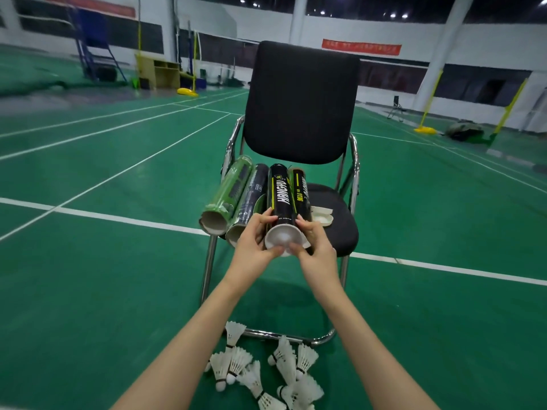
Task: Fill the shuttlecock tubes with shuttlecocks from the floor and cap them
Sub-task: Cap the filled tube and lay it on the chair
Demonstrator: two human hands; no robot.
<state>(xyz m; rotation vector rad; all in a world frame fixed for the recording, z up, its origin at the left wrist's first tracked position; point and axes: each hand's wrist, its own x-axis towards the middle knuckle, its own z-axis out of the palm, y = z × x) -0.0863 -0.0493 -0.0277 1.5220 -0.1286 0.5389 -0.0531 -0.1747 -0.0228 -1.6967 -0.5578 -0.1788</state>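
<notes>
Several shuttlecock tubes lie side by side on the black chair seat (pixel 340 229). Both hands hold the near end of a black HANGYU tube (pixel 281 193), where a white cap (pixel 282 236) sits. My left hand (pixel 254 244) grips the tube's left side, thumb on the cap's lower rim. My right hand (pixel 313 247) grips the right side, thumb also on the cap. A green tube (pixel 228 193) and a dark tube (pixel 251 196) lie left of it with open ends. Another black tube (pixel 302 192) lies to the right. Several white shuttlecocks (pixel 236 362) are scattered on the floor below.
Loose white caps (pixel 322 216) rest on the seat right of the tubes. The chair's chrome frame (pixel 207 270) stands on a green badminton court with white lines. Yellow net posts (pixel 426 113), a blue umpire stand (pixel 94 45) and a wooden desk (pixel 159 72) stand far behind.
</notes>
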